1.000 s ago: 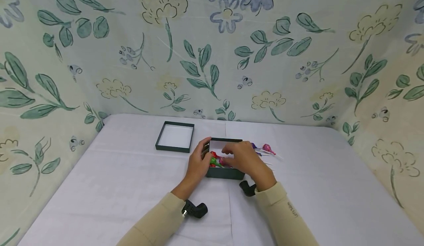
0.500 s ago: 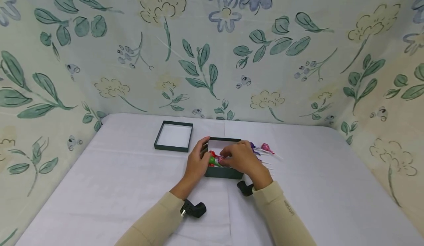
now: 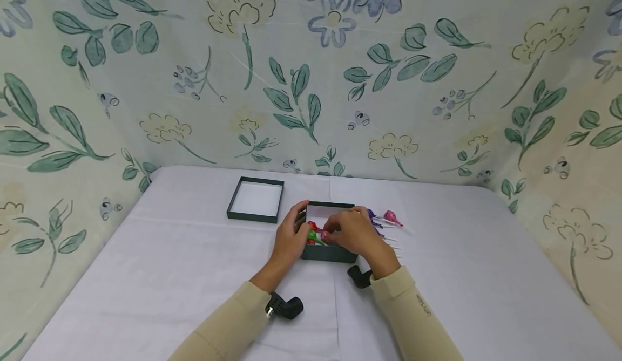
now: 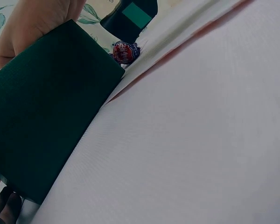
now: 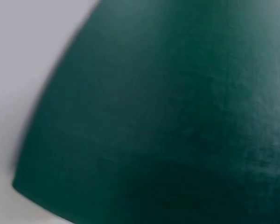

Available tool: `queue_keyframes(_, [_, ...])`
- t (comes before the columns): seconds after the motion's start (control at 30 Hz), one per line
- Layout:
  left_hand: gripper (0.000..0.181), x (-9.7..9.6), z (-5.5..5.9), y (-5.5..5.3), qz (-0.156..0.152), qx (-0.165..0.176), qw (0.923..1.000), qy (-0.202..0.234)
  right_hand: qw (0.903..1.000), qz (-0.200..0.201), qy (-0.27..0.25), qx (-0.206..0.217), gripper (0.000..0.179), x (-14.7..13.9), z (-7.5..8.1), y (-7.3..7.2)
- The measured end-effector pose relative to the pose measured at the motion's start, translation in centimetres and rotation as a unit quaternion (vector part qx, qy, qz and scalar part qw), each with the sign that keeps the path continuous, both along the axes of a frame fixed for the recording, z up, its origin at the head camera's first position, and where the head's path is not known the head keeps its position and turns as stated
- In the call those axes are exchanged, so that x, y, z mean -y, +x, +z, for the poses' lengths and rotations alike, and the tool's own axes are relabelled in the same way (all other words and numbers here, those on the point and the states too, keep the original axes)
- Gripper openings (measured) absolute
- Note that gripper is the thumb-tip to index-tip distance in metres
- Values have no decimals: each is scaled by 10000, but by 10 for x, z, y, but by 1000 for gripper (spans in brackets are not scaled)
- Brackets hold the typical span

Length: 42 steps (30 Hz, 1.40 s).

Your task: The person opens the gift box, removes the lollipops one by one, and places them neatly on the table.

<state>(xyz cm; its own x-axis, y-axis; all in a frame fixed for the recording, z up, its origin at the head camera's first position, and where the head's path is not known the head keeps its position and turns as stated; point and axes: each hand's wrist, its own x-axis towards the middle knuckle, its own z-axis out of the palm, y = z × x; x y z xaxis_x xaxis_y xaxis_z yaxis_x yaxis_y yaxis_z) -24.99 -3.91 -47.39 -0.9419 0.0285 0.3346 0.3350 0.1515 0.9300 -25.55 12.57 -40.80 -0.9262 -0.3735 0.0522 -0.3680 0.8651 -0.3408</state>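
Observation:
A dark green open box [image 3: 328,253] stands mid-table, with several wrapped lollipops in its left part, including a green lollipop [image 3: 311,235] and a red lollipop [image 3: 313,225]. My left hand [image 3: 289,237] grips the box's left side, thumb at the near corner and fingers along the outer wall. Inside the box, my right hand [image 3: 357,232] pinches a pink lollipop [image 3: 325,236] beside the green one; its stick is hidden. The box wall [image 4: 51,102] covers much of the left wrist view, with left fingertips [image 4: 9,205] at its lower corner. Green box surface [image 5: 154,116] fills the right wrist view.
Right of the box lie more lollipops, among them a pink-wrapped lollipop [image 3: 391,217] and a purple one [image 3: 371,213], white sticks pointing right. The shallow box lid [image 3: 252,219] lies upturned at the back left. A white cloth [image 3: 194,274] covers the table; floral fabric hangs behind.
My right hand has sunk slightly and shifted a little left inside the box, with the pink lollipop now close against the green one. My left hand keeps its hold.

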Motion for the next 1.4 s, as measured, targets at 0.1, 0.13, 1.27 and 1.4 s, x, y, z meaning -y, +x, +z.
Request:
queue_keyframes(0.1, [51, -1, 0, 0, -15, -21, 10000, -7, 10000, -24, -27, -15, 8, -1, 1, 0])
queue_keyframes(0.13, [51, -1, 0, 0, -15, -28, 10000, -10, 10000, -29, -30, -26, 8, -1, 1, 1])
queue_keyframes(1.27, [51, 0, -2, -1, 33, -6, 9999, -98, 9954, 47, -600, -746, 24, -2, 19, 8])
queue_keyframes(1.4, [51, 0, -1, 0, 39, 7, 9999, -123, 9946, -36, -688, -777, 27, -3, 26, 11])
